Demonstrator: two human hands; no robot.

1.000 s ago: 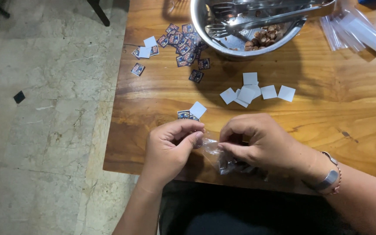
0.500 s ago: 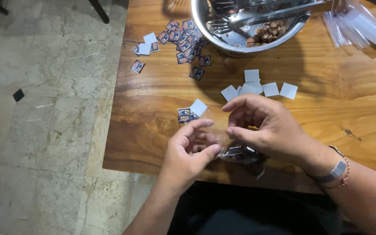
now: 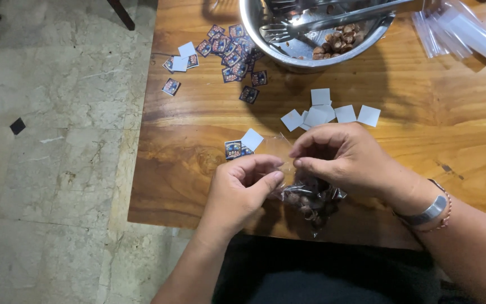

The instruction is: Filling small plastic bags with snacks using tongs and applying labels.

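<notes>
Wooden table [image 3: 198,135] over pale stone floor carried everything. At its near edge I watched the left hand [image 3: 243,188] and right hand [image 3: 344,157] pinching the bag [image 3: 305,194] mouth; light, limp, slippery, I judged, best held by the top.

Small clear plastic bag [image 3: 305,194] w/ dark brown pieces at table's near edge, mouth pinched by both hands. Sq. white labels [image 3: 328,112] in a loose row mid-table. Dark blue printed sq. stickers [image 3: 233,48] scattered nr far-left corner, some white-side up. Clear empty bags [image 3: 457,31] stacked at far-right edge.
</notes>
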